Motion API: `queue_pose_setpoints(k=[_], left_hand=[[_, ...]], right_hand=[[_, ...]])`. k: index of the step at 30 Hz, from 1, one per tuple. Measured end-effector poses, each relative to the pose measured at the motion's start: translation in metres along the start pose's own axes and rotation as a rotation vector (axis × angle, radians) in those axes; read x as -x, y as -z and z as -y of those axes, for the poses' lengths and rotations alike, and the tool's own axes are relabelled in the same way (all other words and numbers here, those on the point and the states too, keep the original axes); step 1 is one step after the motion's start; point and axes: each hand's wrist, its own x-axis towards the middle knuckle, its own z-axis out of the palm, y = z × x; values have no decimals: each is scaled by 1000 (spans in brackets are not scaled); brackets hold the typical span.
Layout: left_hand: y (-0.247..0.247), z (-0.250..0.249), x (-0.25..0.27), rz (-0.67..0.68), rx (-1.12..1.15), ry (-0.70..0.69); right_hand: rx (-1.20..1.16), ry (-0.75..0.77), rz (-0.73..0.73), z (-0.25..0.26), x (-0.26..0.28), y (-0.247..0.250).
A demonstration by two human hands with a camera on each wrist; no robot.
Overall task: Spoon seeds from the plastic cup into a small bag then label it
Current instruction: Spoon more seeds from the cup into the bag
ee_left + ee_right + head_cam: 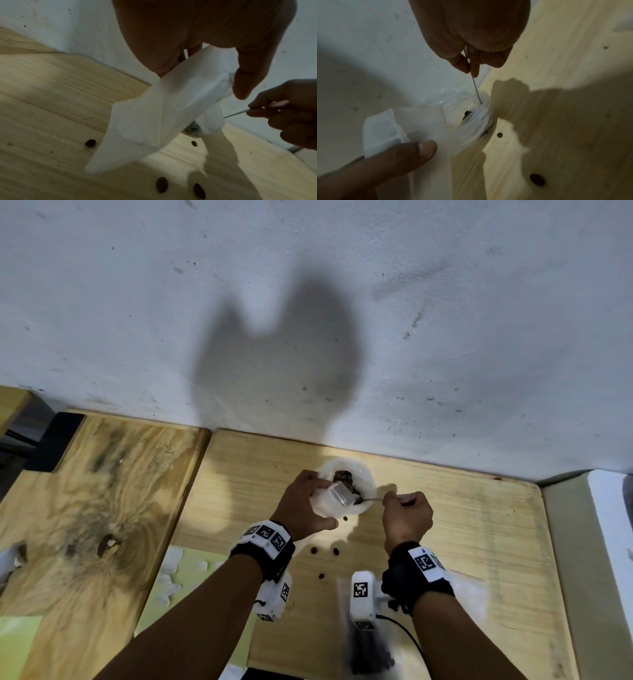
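left hand (306, 501) pinches the bag (154, 115) over the cup (365, 474); right hand (406, 517) fingers clamp the spoon (371, 499).

Clear plastic cup (346, 484) of dark seeds (344, 475) near the wall, small translucent bag (154, 115) held open above its rim, thin metal spoon (371, 500) reaching in

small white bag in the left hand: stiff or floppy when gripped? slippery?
Likely floppy: the small bag hangs creased below the left hand. Probably light, since a thumb pinch carries it. It looks smooth, so possibly slippery. The right hand holds the spoon.
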Motion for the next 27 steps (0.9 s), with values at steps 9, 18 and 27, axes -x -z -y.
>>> queue_pose_setpoints(k=[9,18,27], left_hand=[[3,-2,-3,125,9,119],[9,1,-11,60,65,220],[16,0,-13,94,0,203]], right_hand=[[-207,-280,-15,-27,10,-13],[-235,-248,109,-25,2,-7],[-294,-144,160,-17,-12,18]])
